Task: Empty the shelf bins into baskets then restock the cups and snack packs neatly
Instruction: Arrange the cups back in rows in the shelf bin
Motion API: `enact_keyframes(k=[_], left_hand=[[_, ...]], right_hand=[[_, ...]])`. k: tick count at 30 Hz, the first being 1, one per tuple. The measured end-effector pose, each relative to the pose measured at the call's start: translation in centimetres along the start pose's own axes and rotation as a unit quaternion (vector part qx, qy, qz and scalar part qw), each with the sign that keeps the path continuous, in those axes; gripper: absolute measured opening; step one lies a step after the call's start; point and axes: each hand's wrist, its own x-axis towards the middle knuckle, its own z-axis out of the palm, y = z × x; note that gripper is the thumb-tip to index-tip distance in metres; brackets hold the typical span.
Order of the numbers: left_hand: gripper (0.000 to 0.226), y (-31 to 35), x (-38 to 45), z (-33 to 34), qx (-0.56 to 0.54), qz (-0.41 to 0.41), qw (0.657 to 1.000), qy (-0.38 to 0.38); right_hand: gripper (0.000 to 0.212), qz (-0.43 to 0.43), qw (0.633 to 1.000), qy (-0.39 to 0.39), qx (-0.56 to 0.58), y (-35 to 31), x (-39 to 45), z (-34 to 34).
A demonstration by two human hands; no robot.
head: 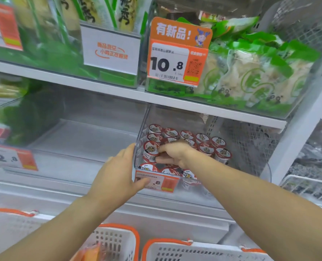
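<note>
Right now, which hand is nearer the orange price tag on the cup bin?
Left. The left hand grips the bin corner, thumb on the price tag; the right hand is above, among the cups.

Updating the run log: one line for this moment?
left hand: holds clear bin front corner | right hand: fingers among cups | baskets: below

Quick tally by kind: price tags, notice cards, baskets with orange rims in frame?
Price tags: 4
Notice cards: 1
Baskets with orange rims: 3
Total: 8
</note>
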Motion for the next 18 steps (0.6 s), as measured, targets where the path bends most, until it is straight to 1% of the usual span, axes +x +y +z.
enact_keyframes(k=[7,14,18], left_hand=[[0.085,0.4,-0.3,-0.2,0.021,-0.001,1.000,0.010],[0.084,1.1,-0.7,-0.6,0.035,-0.014,0.999,-0.004],[0.088,1.1,-0.6,-0.8,0.038,-0.020,0.999,-0.018]], right_hand=[[0.019,0.015,1.000,0.003,0.010,-0.2,-0.9,-0.4],[0.018,0.033,0.999,-0.015,0.012,-0.5,-1.5,-0.4],[0.019,0.024,0.999,-0.020,-0.006,-0.8,-2.3,-0.7]])
